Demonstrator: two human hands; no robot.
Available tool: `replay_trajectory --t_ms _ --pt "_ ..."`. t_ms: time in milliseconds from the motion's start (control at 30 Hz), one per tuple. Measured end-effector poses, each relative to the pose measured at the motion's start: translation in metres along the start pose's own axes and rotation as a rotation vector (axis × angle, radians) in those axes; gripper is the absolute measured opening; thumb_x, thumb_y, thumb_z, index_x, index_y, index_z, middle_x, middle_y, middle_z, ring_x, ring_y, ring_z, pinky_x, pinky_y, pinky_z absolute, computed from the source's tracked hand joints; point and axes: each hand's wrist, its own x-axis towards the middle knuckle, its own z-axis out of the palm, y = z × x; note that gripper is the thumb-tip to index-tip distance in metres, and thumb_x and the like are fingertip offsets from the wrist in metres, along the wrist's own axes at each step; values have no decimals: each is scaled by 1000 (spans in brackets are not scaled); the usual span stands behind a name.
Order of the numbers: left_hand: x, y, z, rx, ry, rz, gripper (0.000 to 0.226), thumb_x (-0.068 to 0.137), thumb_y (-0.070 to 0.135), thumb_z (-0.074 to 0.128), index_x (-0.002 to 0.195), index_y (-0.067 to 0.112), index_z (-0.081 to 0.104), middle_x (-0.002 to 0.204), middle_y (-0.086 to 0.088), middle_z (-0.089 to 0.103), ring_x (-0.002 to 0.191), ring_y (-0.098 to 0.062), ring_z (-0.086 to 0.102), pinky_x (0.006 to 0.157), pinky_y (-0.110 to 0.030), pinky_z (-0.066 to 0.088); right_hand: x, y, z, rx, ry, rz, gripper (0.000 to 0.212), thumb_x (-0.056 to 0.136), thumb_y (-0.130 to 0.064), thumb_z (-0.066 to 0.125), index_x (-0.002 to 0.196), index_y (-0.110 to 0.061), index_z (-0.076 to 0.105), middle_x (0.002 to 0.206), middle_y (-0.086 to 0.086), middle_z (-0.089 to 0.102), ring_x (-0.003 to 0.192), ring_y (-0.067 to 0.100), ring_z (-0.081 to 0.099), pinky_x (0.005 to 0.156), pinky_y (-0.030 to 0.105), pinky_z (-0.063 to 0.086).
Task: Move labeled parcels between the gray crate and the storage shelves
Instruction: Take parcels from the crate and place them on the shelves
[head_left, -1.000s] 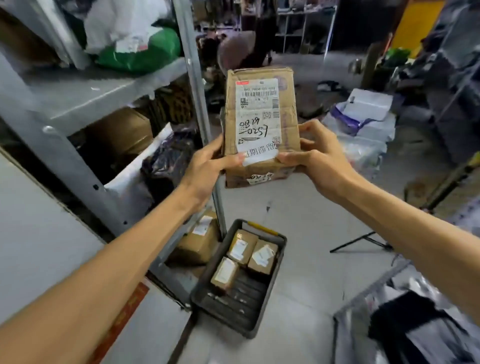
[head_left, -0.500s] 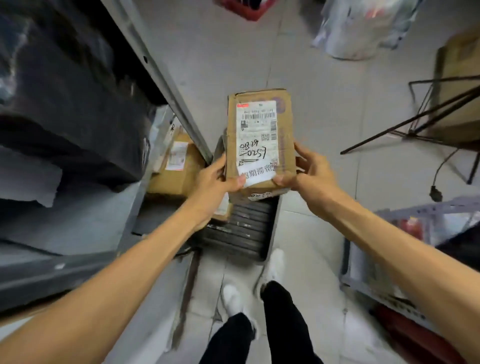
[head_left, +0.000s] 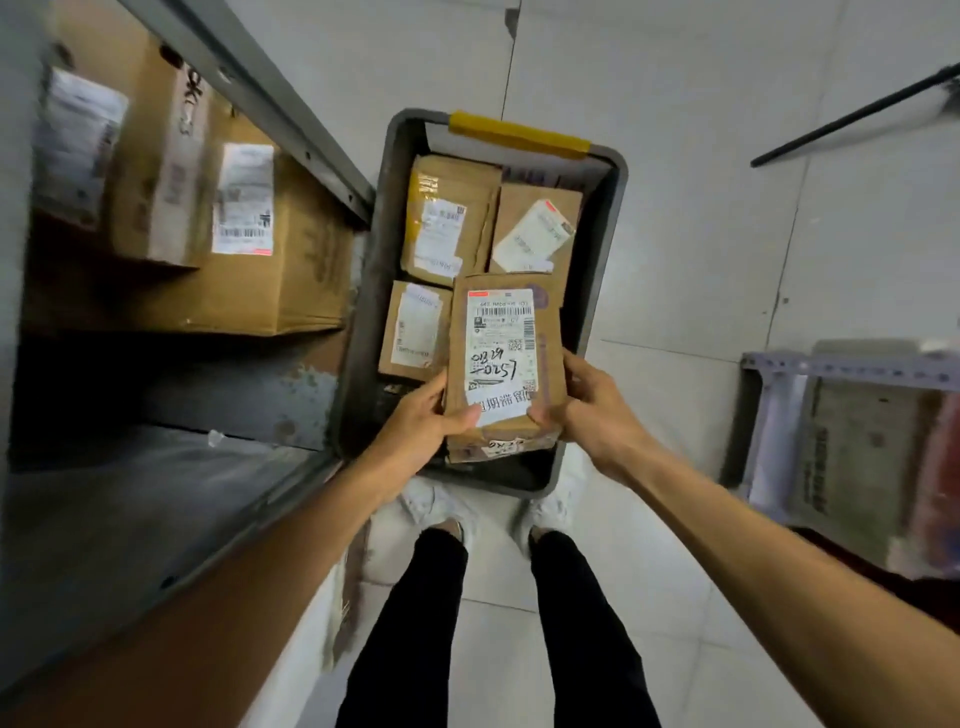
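Observation:
Both my hands hold a brown cardboard parcel (head_left: 506, 332) with a white label and handwritten digits, low over the near right part of the gray crate (head_left: 600, 291). My left hand (head_left: 421, 426) grips its near left corner, my right hand (head_left: 587, 405) its near right corner. The crate stands on the floor, its yellow handle (head_left: 519, 134) at the far end. Inside lie three other labeled parcels: one far left (head_left: 447, 223), one far right (head_left: 535, 228), one small at left (head_left: 413, 330). Whether the held parcel touches the crate floor is hidden.
The metal storage shelves (head_left: 291, 104) run along the left, with large labeled cartons (head_left: 249, 234) on the lowest level. My feet in white shoes (head_left: 431, 506) stand just behind the crate. A low rack with bagged goods (head_left: 852, 447) is at right. A black rod (head_left: 852, 117) crosses the upper right.
My view has tilted down from the shelves to the floor. Both hands have lowered the parcel from chest height to just over the crate, still gripping it.

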Motion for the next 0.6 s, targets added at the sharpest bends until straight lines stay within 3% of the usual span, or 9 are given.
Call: replay_trajectory --t_ms 67,200,333,600 --pt "23 -15 -8 25 -5 -64 57 91 6 62 140 31 47 127 9 64 119 -12 58 110 -43 40 24 23 5 -12 2 56 63 82 15 59 124 -32 51 113 -4 69 106 21 65 77 36 58" --pt "65 -37 -20 95 -34 -160 59 93 9 60 143 33 41 128 11 60 117 -12 55 111 -43 38 66 58 13 6 6 157 52 87 10 58 121 -28 51 111 -2 68 97 20 66 59 26 55" --pt "112 -63 -33 129 -45 -188 58 94 12 60 143 35 41 132 10 59 119 -13 54 112 -47 36 112 85 17 20 16 192 51 87 12 57 117 -30 51 113 0 68 99 22 66 64 33 57" --pt "194 -109 -45 252 -11 -133 64 90 26 65 144 46 35 143 11 50 131 -16 46 112 -51 34 184 131 18 63 92 155 61 85 16 56 124 -30 48 109 -5 65 92 10 65 67 28 58"
